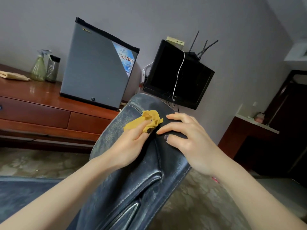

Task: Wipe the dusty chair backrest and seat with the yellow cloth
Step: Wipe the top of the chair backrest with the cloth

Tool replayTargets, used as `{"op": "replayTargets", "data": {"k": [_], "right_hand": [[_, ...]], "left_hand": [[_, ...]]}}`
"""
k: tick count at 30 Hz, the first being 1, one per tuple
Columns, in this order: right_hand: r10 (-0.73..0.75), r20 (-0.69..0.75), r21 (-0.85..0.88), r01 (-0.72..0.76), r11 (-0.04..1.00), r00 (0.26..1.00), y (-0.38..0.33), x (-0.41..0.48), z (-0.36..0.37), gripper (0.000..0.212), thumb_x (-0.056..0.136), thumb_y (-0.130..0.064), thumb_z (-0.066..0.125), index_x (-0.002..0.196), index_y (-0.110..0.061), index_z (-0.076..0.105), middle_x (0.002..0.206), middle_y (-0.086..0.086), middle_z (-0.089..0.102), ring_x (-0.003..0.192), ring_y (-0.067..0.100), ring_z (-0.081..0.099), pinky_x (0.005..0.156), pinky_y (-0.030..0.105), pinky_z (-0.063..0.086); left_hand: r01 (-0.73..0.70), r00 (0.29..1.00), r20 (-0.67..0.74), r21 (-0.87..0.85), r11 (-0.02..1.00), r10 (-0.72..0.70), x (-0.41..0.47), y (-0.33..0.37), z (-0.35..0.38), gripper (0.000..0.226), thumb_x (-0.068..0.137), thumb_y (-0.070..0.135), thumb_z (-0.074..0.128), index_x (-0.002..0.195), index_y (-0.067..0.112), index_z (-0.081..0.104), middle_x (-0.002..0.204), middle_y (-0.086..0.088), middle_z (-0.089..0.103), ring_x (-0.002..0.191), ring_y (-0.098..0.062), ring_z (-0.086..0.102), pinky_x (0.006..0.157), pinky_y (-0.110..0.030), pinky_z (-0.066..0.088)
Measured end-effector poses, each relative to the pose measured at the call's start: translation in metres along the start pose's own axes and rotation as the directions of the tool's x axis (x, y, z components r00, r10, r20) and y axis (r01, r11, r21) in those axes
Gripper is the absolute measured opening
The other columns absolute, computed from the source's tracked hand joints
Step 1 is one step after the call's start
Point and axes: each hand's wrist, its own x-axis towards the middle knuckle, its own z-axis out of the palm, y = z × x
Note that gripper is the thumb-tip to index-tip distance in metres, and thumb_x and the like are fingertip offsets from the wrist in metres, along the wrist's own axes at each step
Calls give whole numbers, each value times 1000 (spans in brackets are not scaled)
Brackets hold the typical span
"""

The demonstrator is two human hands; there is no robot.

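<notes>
Head camera view, looking down at two bare forearms reaching over a dark leather chair backrest (106, 138). The left hand (132, 145) pinches a crumpled yellow cloth (146, 119) between thumb and curled fingers and presses it against the upper part of the backrest, near its top edge. Grey dust coats the leather left of and above the cloth; the leather under the right hand looks darker and cleaner. The right hand (187, 138) lies just beside the cloth with its fingers spread flat on the backrest, holding nothing. Behind the chair, a wooden bench (33, 112) carries a small grey fridge (98, 68), a green spray bottle (39, 67), a dark tumbler (53, 68) and a folded pale cloth (13, 75). A black screen (177, 75) stands to the right of the fridge. Patterned carpet (199, 205) covers the floor.
</notes>
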Motion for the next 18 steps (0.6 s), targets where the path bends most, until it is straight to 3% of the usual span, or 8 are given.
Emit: {"op": "replayTargets", "data": {"k": [2, 5, 7, 10, 13, 16, 18], "right_hand": [[2, 5, 8, -2, 1000, 1000, 0, -1, 0, 23, 90, -17, 55, 101, -30, 71, 137, -14, 39, 130, -4, 21, 82, -12, 3], [4, -3, 58, -4, 998, 1000, -1, -2, 2, 18, 88, -26, 53, 87, -32, 70, 134, -13, 42, 129, -2, 23, 86, -9, 7], [8, -28, 95, -5, 995, 1000, -1, -3, 4, 20, 76, -35, 45, 76, -33, 65, 128, -14, 45, 122, -4, 26, 83, -10, 9], [4, -47, 139, 3, 990, 999, 0, -4, 6, 18, 71, -35, 42, 70, -32, 60, 121, -14, 49, 121, -4, 29, 85, -8, 12], [-16, -68, 178, 28, 984, 998, 1, -5, 8, 14, 72, -34, 46, 74, -29, 59, 113, -15, 54, 120, -1, 33, 87, -4, 17], [-31, -87, 211, 49, 976, 996, 3, -5, 9, 15, 72, -34, 51, 83, -29, 61, 108, -13, 58, 119, -4, 35, 88, -1, 21], [-36, -75, 219, 52, 974, 997, 3, -5, 9, 17, 72, -35, 52, 82, -29, 64, 108, -17, 56, 121, -5, 33, 88, -2, 20]], "left_hand": [[-22, 999, 47, -17, 1000, 23, -9, 6, -2, 41, 99, 2, 38, 118, 36, 48, 122, 27, 46, 109, 27, 36, 91, 4, 20], [-42, 994, 104, -21, 999, 44, -24, 16, -6, 35, 98, 9, 37, 125, 25, 51, 131, 12, 51, 117, 12, 39, 94, 1, 23], [-35, 992, 121, -52, 998, 41, -37, 25, -8, 40, 100, 5, 37, 126, 32, 49, 133, 16, 51, 121, 11, 40, 96, 0, 23], [16, 989, 146, -55, 998, -7, -53, 36, -10, 35, 98, 18, 37, 125, 38, 48, 125, 16, 57, 117, 4, 48, 94, -4, 30], [-20, 981, 192, 122, 992, -3, -58, 44, -11, 36, 99, 13, 36, 132, 26, 44, 110, 15, 56, 100, 3, 47, 89, -7, 32], [-107, 977, 209, 340, 934, 36, -53, 47, -7, 38, 100, 12, 36, 136, 24, 37, 112, 18, 48, 101, -6, 41, 94, -20, 29], [-103, 979, 203, 396, 912, 23, -47, 46, -7, 36, 99, 14, 35, 134, 26, 36, 95, 26, 42, 88, -5, 36, 85, -23, 27]]}}
